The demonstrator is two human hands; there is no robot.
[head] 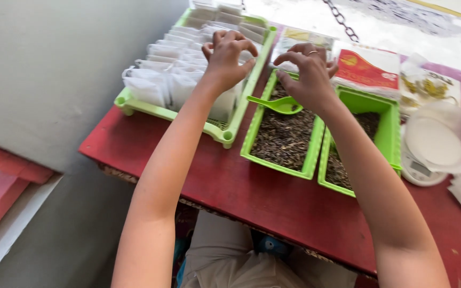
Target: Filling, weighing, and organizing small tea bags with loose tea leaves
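Head view: at upper centre, left hand (225,56) with curled fingers touches white sachets (161,72) in a green tray (225,133); right hand (308,72), fingers bent and holding nothing visible, hovers over a green scoop (273,104) on the red worktop (252,197).

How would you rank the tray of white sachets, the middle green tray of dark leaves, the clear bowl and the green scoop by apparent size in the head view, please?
1. Tray of white sachets
2. Middle green tray
3. Clear bowl, partly cut off
4. Green scoop

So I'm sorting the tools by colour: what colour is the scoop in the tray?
Light green, like its tray; the scoop shows in the head view.
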